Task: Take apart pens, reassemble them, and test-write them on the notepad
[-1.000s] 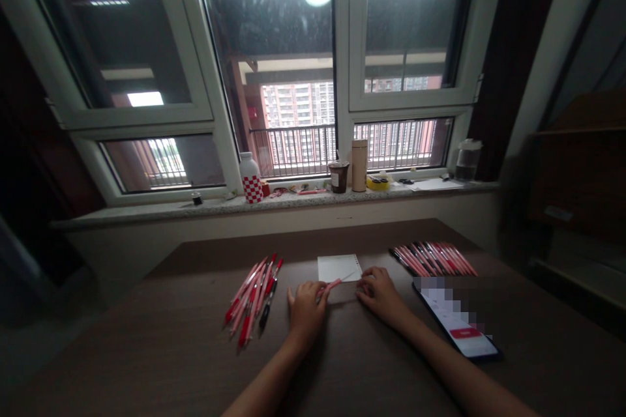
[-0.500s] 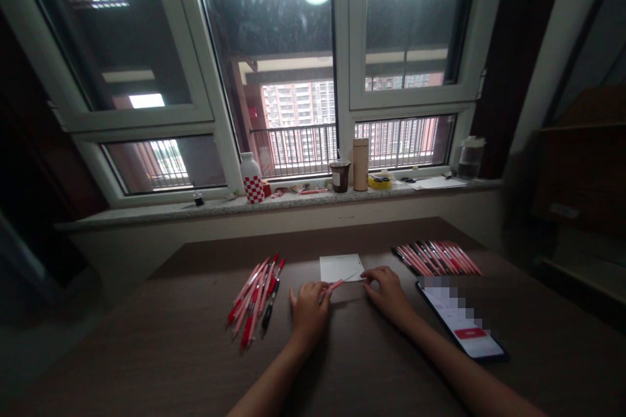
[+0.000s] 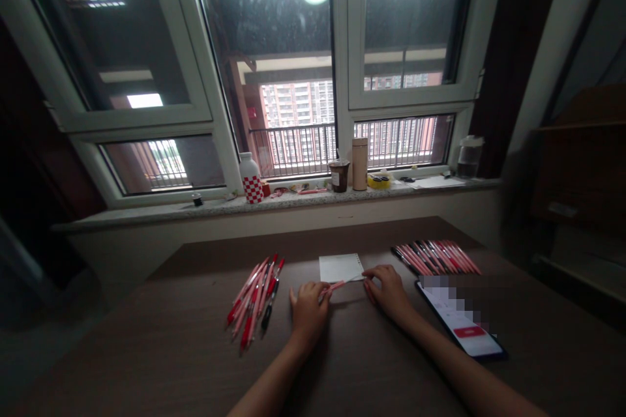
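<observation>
At the dark wooden desk (image 3: 171,352) under the window, the person rests both forearms on the top. The left hand (image 3: 308,313) is curled around the back end of a pink pen (image 3: 334,286), fingers closed on the barrel, and the pen slants up and to the right so that its thin tip reaches over the near edge of a small white notepad (image 3: 339,267). The right hand (image 3: 388,291) lies just beside that tip, fingertips pinched together close to it; whether they actually grip the point or only touch it I cannot tell, as it is too small to make out.

To the left of the hands lies a loose heap of pens (image 3: 257,300), pink and red with a dark one among them. On the far right a tidy row of pens (image 3: 435,257) lies side by side. A phone (image 3: 464,329) with its screen lit rests near the right forearm. On the stone windowsill (image 3: 147,214) stand a red-and-white chequered bottle (image 3: 251,178), a dark cup (image 3: 339,176) and a tall beige flask (image 3: 359,165).
</observation>
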Motion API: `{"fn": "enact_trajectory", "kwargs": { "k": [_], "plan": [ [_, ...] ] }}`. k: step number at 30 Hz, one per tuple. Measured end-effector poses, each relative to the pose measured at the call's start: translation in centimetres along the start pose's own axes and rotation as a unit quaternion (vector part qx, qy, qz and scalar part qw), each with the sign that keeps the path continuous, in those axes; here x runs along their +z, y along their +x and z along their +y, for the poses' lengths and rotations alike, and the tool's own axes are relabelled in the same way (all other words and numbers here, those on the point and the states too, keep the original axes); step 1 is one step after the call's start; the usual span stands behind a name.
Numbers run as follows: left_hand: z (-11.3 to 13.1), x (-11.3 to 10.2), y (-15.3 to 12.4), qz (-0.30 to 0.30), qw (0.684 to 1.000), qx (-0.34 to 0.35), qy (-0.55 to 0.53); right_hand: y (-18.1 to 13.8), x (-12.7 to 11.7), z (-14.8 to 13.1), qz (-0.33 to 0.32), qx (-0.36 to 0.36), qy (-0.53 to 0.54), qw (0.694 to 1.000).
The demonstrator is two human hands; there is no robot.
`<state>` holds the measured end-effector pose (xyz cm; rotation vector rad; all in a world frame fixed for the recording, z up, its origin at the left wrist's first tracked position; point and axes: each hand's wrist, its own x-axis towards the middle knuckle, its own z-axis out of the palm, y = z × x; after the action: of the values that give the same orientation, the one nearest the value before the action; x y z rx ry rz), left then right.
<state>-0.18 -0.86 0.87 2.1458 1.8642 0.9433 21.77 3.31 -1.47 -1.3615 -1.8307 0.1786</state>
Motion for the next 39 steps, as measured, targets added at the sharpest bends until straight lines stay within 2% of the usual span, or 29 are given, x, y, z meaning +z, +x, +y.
{"fn": "enact_trajectory", "kwargs": {
  "k": [19,30,39],
  "plan": [
    [0.29,-0.3,-0.11,-0.01,1.0,-0.002,-0.002,-0.04,-0.19,-0.2,-0.027,0.017,-0.01,0.999],
    [0.36,-0.2,-0.08,-0.011,1.0,-0.004,0.014,0.01,-0.1,-0.22,-0.034,0.011,-0.023,0.999],
    [0.25,-0.31,-0.08,-0.013,1.0,0.003,-0.005,-0.07,0.12,-0.42,-0.052,-0.008,0.008,0.999]
  ]
}}
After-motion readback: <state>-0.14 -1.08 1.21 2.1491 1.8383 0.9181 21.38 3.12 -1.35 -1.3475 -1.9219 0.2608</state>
